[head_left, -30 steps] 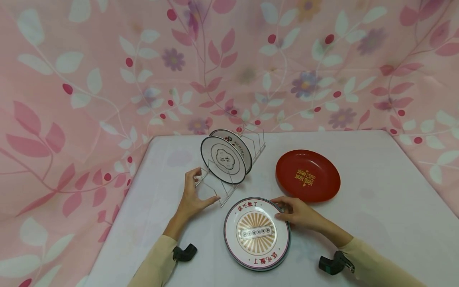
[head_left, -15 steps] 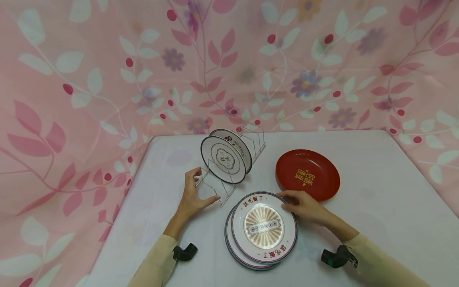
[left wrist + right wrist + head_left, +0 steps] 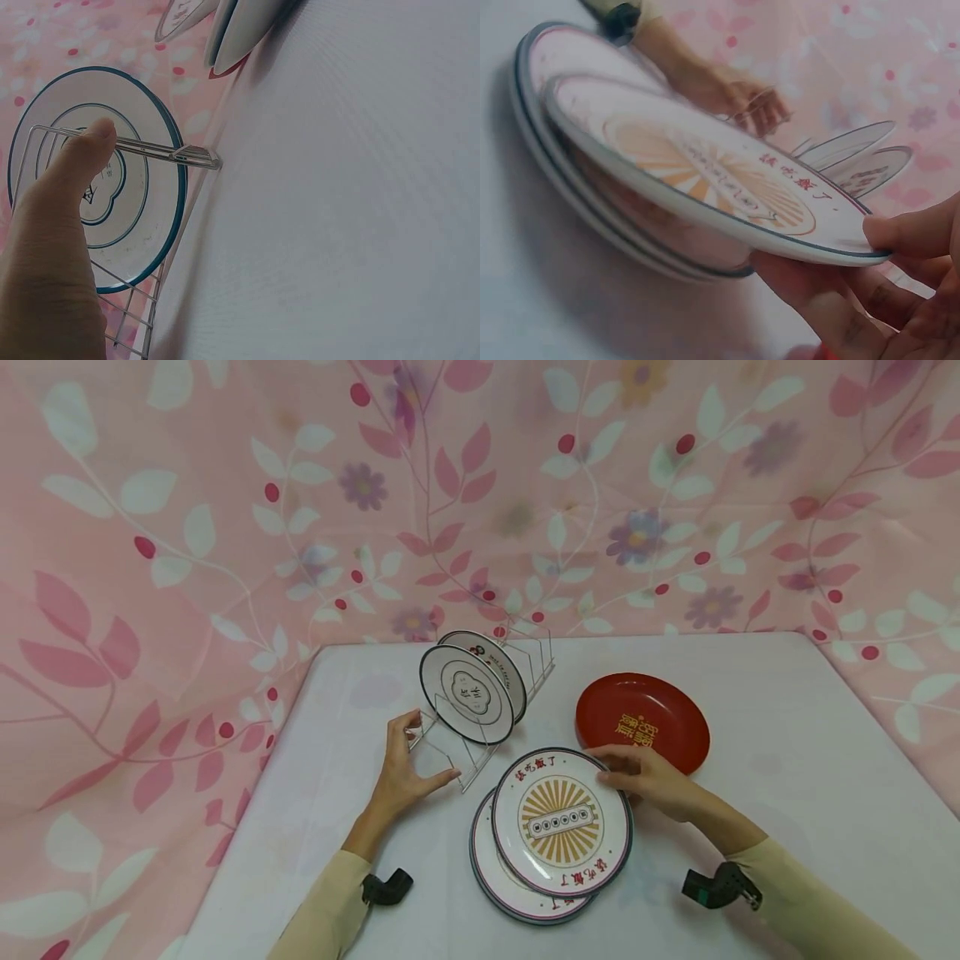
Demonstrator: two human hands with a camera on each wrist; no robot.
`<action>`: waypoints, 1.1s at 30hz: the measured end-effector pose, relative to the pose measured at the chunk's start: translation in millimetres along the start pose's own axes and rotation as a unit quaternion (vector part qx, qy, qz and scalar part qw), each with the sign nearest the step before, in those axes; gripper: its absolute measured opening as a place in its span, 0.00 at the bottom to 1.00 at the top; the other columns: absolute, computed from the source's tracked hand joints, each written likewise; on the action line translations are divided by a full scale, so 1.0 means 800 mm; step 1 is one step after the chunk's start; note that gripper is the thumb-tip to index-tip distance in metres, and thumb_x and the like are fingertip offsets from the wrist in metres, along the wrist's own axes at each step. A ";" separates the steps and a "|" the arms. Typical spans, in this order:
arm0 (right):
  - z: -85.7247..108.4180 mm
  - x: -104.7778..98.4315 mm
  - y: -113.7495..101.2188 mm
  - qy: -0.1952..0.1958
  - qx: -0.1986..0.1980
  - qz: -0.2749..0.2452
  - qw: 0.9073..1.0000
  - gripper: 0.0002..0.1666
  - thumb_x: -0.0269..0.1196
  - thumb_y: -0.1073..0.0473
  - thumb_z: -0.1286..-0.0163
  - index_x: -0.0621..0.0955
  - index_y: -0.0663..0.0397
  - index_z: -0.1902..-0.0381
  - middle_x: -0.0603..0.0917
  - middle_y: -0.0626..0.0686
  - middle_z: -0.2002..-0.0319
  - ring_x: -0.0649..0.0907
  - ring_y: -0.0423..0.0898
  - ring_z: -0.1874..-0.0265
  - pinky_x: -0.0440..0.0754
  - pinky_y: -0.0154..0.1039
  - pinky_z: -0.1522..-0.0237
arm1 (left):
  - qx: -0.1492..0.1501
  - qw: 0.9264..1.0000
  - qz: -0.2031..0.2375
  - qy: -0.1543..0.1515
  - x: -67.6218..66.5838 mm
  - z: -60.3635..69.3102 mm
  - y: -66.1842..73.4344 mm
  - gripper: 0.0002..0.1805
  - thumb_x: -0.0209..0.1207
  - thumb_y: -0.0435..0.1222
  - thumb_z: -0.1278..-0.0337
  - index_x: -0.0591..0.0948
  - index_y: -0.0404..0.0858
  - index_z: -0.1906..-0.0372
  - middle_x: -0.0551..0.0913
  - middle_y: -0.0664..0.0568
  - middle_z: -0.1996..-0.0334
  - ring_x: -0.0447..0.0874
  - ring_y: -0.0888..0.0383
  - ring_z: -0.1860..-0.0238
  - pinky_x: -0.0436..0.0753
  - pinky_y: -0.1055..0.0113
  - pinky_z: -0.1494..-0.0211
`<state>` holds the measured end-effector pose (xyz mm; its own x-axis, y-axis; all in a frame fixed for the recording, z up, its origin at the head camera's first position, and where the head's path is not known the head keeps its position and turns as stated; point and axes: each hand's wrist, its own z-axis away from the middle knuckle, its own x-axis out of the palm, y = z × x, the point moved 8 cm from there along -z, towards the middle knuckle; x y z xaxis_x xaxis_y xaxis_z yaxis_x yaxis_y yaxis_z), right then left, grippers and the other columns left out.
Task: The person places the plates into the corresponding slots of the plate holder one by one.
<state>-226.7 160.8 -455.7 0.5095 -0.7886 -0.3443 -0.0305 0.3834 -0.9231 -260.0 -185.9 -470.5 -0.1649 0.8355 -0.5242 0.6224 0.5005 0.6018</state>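
Note:
My right hand pinches the rim of a white plate with a gold sunburst centre and red characters, thumb on top and fingers below. In the right wrist view that plate is tilted up over the stacked plates beneath it. Those lower plates lie flat on the table. My left hand grips the near end of a wire plate rack, its thumb against the wire in the left wrist view. Two white dark-rimmed plates stand upright in the rack, the nearer plate showing its underside.
A red oval tray with gold characters lies right of the rack, just beyond my right hand. The table has a white cover, and a pink floral cloth hangs behind it.
My right hand has lifted the top plate's edge and shifted it right and away from me, uncovering part of the plate beneath. My left hand keeps its hold on the rack.

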 end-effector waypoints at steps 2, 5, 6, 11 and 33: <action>0.001 -0.007 -0.009 0.010 -0.014 -0.004 1.000 0.28 0.62 0.58 0.30 0.74 0.58 0.34 0.80 0.63 0.47 0.77 0.52 0.57 0.85 0.40 0.68 | 0.000 1.000 0.001 -0.001 0.000 0.000 0.000 0.61 0.69 0.64 0.62 0.57 0.33 0.28 0.65 0.29 0.42 0.64 0.46 0.40 0.68 0.56 0.42; 0.003 -0.018 -0.021 0.026 -0.036 -0.007 0.999 0.28 0.62 0.59 0.30 0.73 0.59 0.34 0.80 0.64 0.46 0.78 0.51 0.54 0.85 0.38 0.62 | 0.000 1.000 0.000 0.000 0.000 0.001 0.000 0.61 0.69 0.64 0.62 0.57 0.33 0.28 0.65 0.29 0.42 0.64 0.46 0.40 0.69 0.55 0.42; 0.003 -0.021 -0.025 0.029 -0.042 -0.010 0.999 0.28 0.61 0.59 0.30 0.73 0.60 0.34 0.79 0.64 0.45 0.79 0.50 0.54 0.85 0.37 0.60 | 0.000 1.000 0.000 0.001 0.000 0.002 0.000 0.61 0.70 0.64 0.62 0.57 0.33 0.28 0.65 0.29 0.42 0.64 0.46 0.40 0.69 0.54 0.42; 0.005 -0.030 -0.031 0.039 -0.043 -0.010 0.998 0.28 0.61 0.59 0.30 0.73 0.61 0.34 0.78 0.65 0.43 0.80 0.45 0.54 0.85 0.36 0.60 | 0.000 1.000 0.001 0.000 0.001 0.003 0.000 0.61 0.70 0.63 0.62 0.57 0.33 0.28 0.65 0.29 0.42 0.65 0.45 0.40 0.69 0.55 0.42; -0.052 -0.159 -0.209 0.194 -0.147 -0.111 0.964 0.28 0.61 0.64 0.30 0.73 0.58 0.33 0.83 0.46 0.62 0.84 0.39 0.68 0.85 0.35 0.73 | -0.007 1.000 0.009 -0.008 0.000 0.000 -0.002 0.61 0.73 0.60 0.63 0.56 0.34 0.28 0.64 0.29 0.41 0.65 0.43 0.40 0.69 0.51 0.42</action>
<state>-322.3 176.8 -265.1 0.1734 -0.9777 -0.1187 -0.2295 0.0771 -0.9703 -260.6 -186.4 -471.5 -0.1419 0.8410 -0.5221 0.6146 0.4883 0.6195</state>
